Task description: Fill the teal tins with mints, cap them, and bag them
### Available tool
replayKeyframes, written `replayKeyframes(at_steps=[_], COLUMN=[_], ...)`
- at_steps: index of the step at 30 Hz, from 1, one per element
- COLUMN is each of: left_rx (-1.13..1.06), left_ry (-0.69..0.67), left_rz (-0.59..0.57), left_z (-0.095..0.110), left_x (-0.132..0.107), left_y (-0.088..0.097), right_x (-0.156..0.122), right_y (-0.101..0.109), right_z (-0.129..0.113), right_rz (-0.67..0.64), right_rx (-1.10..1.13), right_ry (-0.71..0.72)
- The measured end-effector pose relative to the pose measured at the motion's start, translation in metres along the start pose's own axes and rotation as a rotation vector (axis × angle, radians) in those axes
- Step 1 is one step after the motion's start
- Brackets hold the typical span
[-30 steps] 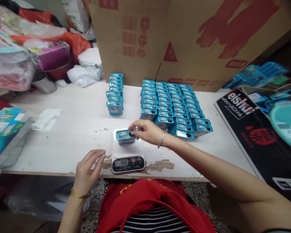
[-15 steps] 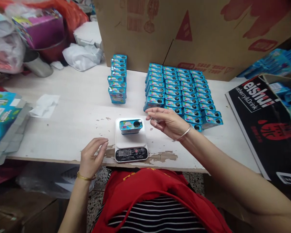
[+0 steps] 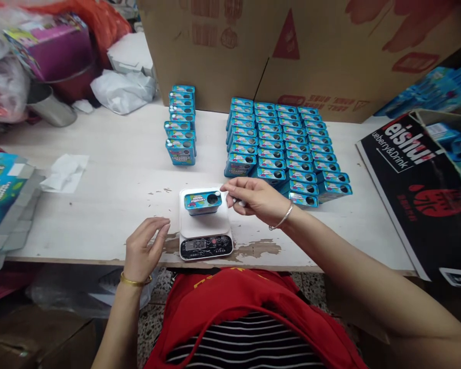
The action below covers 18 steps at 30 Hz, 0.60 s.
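A small blue tin (image 3: 202, 201) with a round hole in its top sits on a white kitchen scale (image 3: 204, 228) at the table's near edge; the display reads about 152. My right hand (image 3: 253, 199) hovers just right of the tin, fingers pinched on small white pieces near the hole. My left hand (image 3: 143, 251) rests loosely curled at the table edge left of the scale, holding nothing. Behind stand a large block of identical blue tins (image 3: 284, 146) and a smaller row of tins (image 3: 180, 128).
A big cardboard box (image 3: 299, 51) walls off the back of the white table (image 3: 111, 195). A black carton (image 3: 418, 189) lies at the right. Plastic bags, a purple box (image 3: 57, 46), a metal cup (image 3: 49, 107) and flattened blue cartons (image 3: 3, 200) crowd the left.
My right hand let go of the tin, drew back to the right, and has come back to the tin's hole with small white pieces. The scale reading rose from about 146 to 152.
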State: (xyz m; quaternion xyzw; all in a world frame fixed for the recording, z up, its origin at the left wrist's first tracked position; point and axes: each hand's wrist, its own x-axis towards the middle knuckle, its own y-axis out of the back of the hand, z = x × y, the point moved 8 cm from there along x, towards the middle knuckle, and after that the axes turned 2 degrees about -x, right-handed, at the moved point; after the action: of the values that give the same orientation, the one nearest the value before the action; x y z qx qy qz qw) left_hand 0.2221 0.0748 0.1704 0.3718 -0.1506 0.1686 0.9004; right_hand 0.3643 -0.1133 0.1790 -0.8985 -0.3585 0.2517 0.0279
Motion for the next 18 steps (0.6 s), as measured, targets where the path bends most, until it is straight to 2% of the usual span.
replayKeyframes(at_steps=[4, 8, 12, 18], left_rx=[-0.005, -0.006, -0.002, -0.019], left_ry=[-0.022, -0.022, -0.018, -0.021], left_rz=[0.002, 0.014, 0.008, -0.003], left_z=[0.001, 0.000, -0.003, -0.005], left_x=[0.001, 0.001, 0.001, 0.003], left_y=[-0.001, 0.000, 0.000, -0.004], right_x=[0.012, 0.017, 0.016, 0.023], right_y=[-0.015, -0.019, -0.020, -0.026], right_z=[-0.003, -0.009, -0.014, -0.018], right_rz=[-0.067, -0.074, -0.085, -0.080], right_rx=[-0.165, -0.265, -0.238, -0.160], right_ry=[-0.025, -0.053, -0.078, 0.001])
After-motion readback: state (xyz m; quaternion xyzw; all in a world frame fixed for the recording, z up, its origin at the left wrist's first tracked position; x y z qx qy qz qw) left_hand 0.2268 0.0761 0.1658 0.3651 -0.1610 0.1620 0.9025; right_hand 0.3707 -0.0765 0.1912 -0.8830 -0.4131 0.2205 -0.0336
